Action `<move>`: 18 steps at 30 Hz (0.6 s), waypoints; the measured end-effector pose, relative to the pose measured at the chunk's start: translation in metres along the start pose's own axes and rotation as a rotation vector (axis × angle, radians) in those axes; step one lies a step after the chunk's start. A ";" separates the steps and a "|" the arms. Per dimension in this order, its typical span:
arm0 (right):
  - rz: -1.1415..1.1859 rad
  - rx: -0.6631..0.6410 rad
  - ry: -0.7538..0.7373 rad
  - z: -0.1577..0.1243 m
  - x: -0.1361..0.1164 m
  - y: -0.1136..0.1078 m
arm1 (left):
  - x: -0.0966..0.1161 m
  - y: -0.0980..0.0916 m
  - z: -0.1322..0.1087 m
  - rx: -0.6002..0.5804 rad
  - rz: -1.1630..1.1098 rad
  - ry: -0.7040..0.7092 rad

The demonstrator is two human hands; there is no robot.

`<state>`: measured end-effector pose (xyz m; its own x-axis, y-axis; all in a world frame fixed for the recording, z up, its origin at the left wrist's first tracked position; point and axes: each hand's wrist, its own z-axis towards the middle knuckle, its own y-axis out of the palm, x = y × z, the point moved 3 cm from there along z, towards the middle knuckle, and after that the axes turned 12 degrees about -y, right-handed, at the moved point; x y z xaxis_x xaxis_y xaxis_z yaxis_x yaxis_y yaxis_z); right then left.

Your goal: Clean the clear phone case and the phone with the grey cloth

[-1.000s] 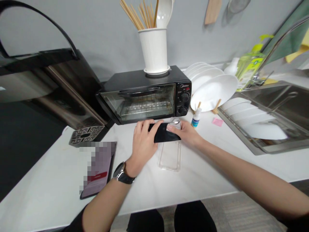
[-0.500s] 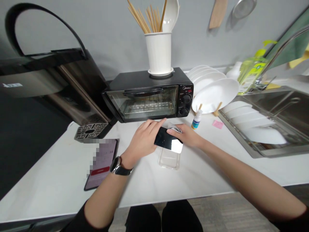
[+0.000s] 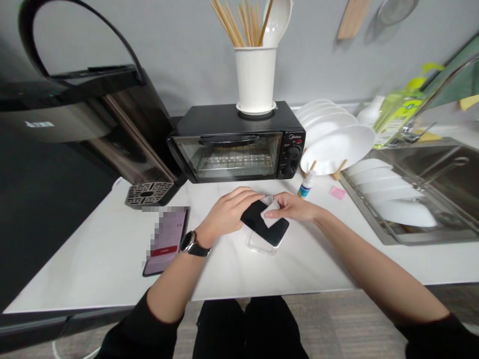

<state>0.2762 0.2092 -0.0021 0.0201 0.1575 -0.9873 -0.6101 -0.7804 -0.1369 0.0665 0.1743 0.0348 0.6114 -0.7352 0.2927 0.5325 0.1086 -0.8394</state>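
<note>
A dark smartphone (image 3: 275, 233) is tilted above the white counter, its glossy black face up. My left hand (image 3: 234, 212) grips its left end, with a watch on the wrist. In my right hand (image 3: 294, 207) is a folded white wipe (image 3: 268, 215), pinched by thumb and fingers and pressed on the phone's face. Under the phone lies a clear phone case (image 3: 258, 243), partly covered. Just beyond my right hand stands a small spray bottle (image 3: 305, 185) with a blue label.
A black toaster oven (image 3: 235, 144) stands behind my hands, bearing a white cup of chopsticks (image 3: 256, 80). At left are a drinks machine (image 3: 145, 192) and a tablet (image 3: 170, 237). White plates (image 3: 339, 149), a pink note (image 3: 337, 192) and a sink (image 3: 396, 239) are at right.
The wipe in my right hand has come over onto the phone's face, where it shows more fully. The phone has turned a little. The whole view has shifted slightly.
</note>
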 end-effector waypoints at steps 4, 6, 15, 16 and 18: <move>-0.199 0.143 -0.009 0.003 0.001 0.005 | 0.000 0.003 0.000 -0.010 0.034 -0.005; -0.076 0.076 -0.038 0.004 -0.002 0.008 | -0.001 0.003 0.000 0.000 0.049 -0.009; -0.108 0.148 -0.020 0.003 0.000 0.008 | -0.005 -0.002 -0.001 -0.016 0.068 -0.065; -0.062 0.119 -0.029 0.003 -0.002 0.008 | -0.006 -0.003 -0.001 -0.017 0.065 -0.070; 0.078 0.004 -0.029 0.001 -0.006 0.009 | -0.007 -0.004 -0.001 -0.005 0.065 -0.074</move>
<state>0.2694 0.2018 0.0026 -0.0506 0.1132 -0.9923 -0.6117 -0.7889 -0.0588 0.0594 0.1780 0.0359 0.6863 -0.6751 0.2706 0.4877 0.1512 -0.8598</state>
